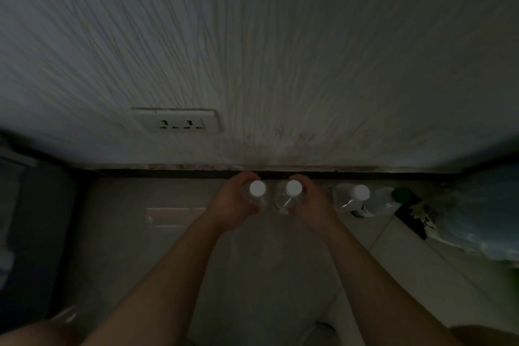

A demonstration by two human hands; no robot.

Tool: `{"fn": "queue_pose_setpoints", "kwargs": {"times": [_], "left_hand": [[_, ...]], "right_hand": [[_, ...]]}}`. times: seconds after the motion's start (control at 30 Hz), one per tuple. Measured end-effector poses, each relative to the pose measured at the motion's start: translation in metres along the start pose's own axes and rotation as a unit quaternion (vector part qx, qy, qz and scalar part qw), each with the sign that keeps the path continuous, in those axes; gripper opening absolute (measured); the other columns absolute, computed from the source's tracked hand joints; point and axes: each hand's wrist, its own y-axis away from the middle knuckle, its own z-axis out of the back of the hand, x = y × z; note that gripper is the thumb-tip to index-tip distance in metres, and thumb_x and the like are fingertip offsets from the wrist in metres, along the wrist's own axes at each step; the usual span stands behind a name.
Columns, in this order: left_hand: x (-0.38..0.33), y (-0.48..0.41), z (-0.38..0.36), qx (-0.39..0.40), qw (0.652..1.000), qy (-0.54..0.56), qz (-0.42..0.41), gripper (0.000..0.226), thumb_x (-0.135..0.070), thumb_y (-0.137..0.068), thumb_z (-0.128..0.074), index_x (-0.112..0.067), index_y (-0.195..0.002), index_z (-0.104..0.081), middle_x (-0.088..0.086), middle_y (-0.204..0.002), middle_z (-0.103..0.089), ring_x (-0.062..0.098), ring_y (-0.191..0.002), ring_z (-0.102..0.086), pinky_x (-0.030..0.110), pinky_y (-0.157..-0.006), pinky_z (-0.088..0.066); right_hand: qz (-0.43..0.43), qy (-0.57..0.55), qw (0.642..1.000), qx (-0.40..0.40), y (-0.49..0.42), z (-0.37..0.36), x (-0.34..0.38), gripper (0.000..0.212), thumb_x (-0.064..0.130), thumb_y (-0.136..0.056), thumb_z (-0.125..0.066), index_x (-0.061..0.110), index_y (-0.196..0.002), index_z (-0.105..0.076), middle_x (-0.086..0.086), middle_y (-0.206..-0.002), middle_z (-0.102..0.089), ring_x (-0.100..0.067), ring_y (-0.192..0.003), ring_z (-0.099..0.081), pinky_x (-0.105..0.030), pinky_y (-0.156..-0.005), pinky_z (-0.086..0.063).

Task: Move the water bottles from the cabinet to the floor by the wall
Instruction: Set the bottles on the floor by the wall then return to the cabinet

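Clear plastic with a white cap: that is what each hand has hold of. The left hand [234, 203] curls round the shoulder of the left bottle [259, 199], its fingers [247, 177] wrapped over the far side and the thumb closing on the near side. The right hand [310, 206] grips the right bottle [281, 202] the same way, fingers [302, 179] bent round the wall side. Both bottles stand upright, caps up, side by side between the two sets of fingers and almost touching. Whether their bases meet the floor [168, 247] cannot be told in the dim light.

Just beyond the fingertips runs the foot of the wall [280, 50]. Outward from the right hand's fingers two more bottles stand close to the wall — a third bottle [345, 200] with a white cap, then a green-capped bottle [385, 202] just beside it. Beyond the left hand's fingers, higher on the wall, sits a socket plate [175, 121].
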Motion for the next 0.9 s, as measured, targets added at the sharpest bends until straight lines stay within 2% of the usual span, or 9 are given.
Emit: {"fn": "queue_pose_setpoints", "kwargs": {"times": [0.1, 0.23, 0.33, 0.47, 0.5, 0.57, 0.67, 0.8, 0.9], "left_hand": [[0.003, 0.000, -0.001, 0.000, 1.000, -0.007, -0.002, 0.061, -0.009, -0.062, -0.085, -0.027, -0.113, -0.058, -0.006, -0.113, -0.061, 0.007, -0.099, -0.059, 0.017, -0.079, -0.046], [0.000, 0.003, 0.001, 0.016, 1.000, -0.022, -0.007, 0.080, -0.008, -0.059, -0.088, -0.022, -0.130, -0.053, -0.003, -0.132, -0.051, 0.009, -0.115, -0.051, 0.024, -0.100, -0.043], [-0.011, 0.009, 0.006, 0.022, 0.999, -0.027, -0.004, 0.088, -0.013, -0.061, -0.089, -0.024, -0.136, -0.045, -0.007, -0.136, -0.043, 0.006, -0.121, -0.043, 0.016, -0.100, -0.034], [-0.036, 0.026, 0.022, 0.011, 0.999, -0.051, -0.012, 0.086, -0.019, -0.064, -0.088, -0.021, -0.138, -0.043, -0.007, -0.135, -0.041, 0.006, -0.123, -0.039, 0.004, -0.093, -0.028], [-0.044, 0.031, 0.029, 0.000, 0.998, -0.059, -0.010, 0.085, -0.022, -0.066, -0.087, -0.020, -0.138, -0.043, -0.005, -0.136, -0.043, 0.009, -0.126, -0.040, 0.004, -0.093, -0.027], [-0.063, 0.045, 0.045, -0.025, 0.996, -0.086, 0.002, 0.085, -0.031, -0.070, -0.084, -0.022, -0.142, -0.039, -0.001, -0.144, -0.041, 0.015, -0.132, -0.038, 0.015, -0.103, -0.027], [-0.097, 0.071, 0.075, -0.052, 0.991, -0.122, 0.009, 0.086, -0.038, -0.074, -0.079, -0.018, -0.145, -0.036, 0.005, -0.149, -0.039, 0.021, -0.136, -0.036, 0.030, -0.111, -0.029], [-0.152, 0.111, 0.119, -0.067, 0.981, -0.180, -0.032, 0.084, -0.046, -0.076, -0.072, -0.012, -0.144, -0.037, 0.010, -0.149, -0.040, 0.025, -0.138, -0.035, 0.036, -0.115, -0.027], [-0.199, 0.139, 0.151, -0.088, 0.972, -0.213, -0.042, 0.086, -0.052, -0.075, -0.066, -0.011, -0.145, -0.036, 0.012, -0.151, -0.037, 0.026, -0.141, -0.031, 0.043, -0.116, -0.025]], "right_hand": [[-0.016, -0.020, 1.000, -0.006, 0.002, -0.003, -0.004, 0.060, 0.009, -0.075, -0.075, 0.023, -0.129, -0.051, 0.002, -0.123, -0.059, -0.013, -0.111, -0.053, -0.029, -0.094, -0.044], [-0.005, -0.040, 0.999, 0.006, 0.010, -0.002, -0.005, 0.070, 0.010, -0.075, -0.076, 0.017, -0.138, -0.045, -0.002, -0.134, -0.052, -0.016, -0.121, -0.050, -0.024, -0.096, -0.037], [-0.002, -0.050, 0.999, 0.012, 0.017, 0.001, 0.001, 0.071, 0.012, -0.077, -0.076, 0.018, -0.140, -0.042, 0.000, -0.133, -0.051, -0.015, -0.122, -0.049, -0.024, -0.099, -0.037], [0.007, -0.041, 0.999, 0.014, 0.033, 0.016, 0.023, 0.072, 0.007, -0.072, -0.079, 0.023, -0.133, -0.044, 0.016, -0.121, -0.049, -0.005, -0.114, -0.052, -0.007, -0.090, -0.033], [0.015, -0.028, 0.999, 0.004, 0.038, 0.023, 0.029, 0.075, 0.010, -0.070, -0.081, 0.021, -0.135, -0.045, 0.014, -0.125, -0.048, -0.007, -0.119, -0.050, -0.009, -0.093, -0.031], [0.010, -0.011, 1.000, -0.009, 0.053, 0.040, 0.047, 0.079, 0.016, -0.071, -0.081, 0.018, -0.139, -0.043, 0.004, -0.137, -0.044, -0.015, -0.129, -0.041, -0.018, -0.098, -0.028], [0.019, 0.025, 0.999, -0.026, 0.083, 0.067, 0.084, 0.074, 0.025, -0.078, -0.075, 0.018, -0.142, -0.040, -0.005, -0.147, -0.039, -0.019, -0.136, -0.034, -0.019, -0.102, -0.023], [0.079, 0.131, 0.986, -0.060, 0.123, 0.104, 0.137, 0.061, 0.040, -0.080, -0.067, 0.014, -0.133, -0.051, -0.007, -0.136, -0.053, -0.028, -0.128, -0.043, -0.032, -0.106, -0.031], [0.083, 0.183, 0.977, -0.072, 0.152, 0.133, 0.178, 0.066, 0.056, -0.079, -0.052, 0.019, -0.134, -0.053, -0.005, -0.140, -0.051, -0.031, -0.133, -0.040, -0.041, -0.112, -0.029]]}}
